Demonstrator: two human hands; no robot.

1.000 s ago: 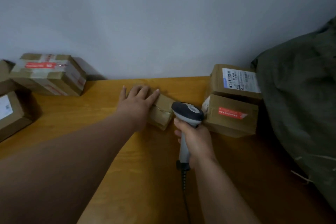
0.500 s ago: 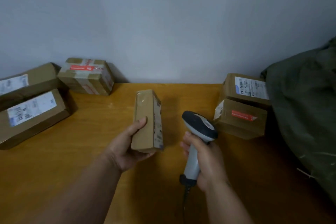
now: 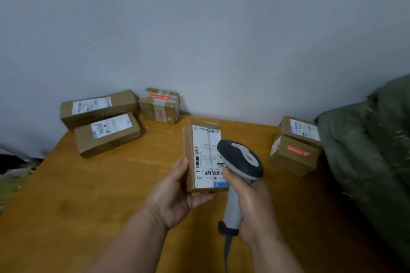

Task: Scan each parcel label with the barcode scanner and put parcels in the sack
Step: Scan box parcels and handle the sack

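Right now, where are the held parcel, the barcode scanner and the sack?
held parcel (image 3: 205, 157): head view, on its white label.
barcode scanner (image 3: 240, 158): head view, on its dark head.
sack (image 3: 366, 139): head view, on its green cloth side.

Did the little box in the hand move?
Yes. The box came up off the table, and the left hand turned its label up.

Dim, flat indoor light, cool grey cast on wall (image 3: 199, 29). No glare. Soft shadows behind stacked boxes (image 3: 102, 122), darker towards sack (image 3: 372, 150) at right. Wide-angle bowing at edges, table (image 3: 66, 195) edge curved. Mild softness overall; label (image 3: 205, 157) print partly legible, far left corner smeared and murky.
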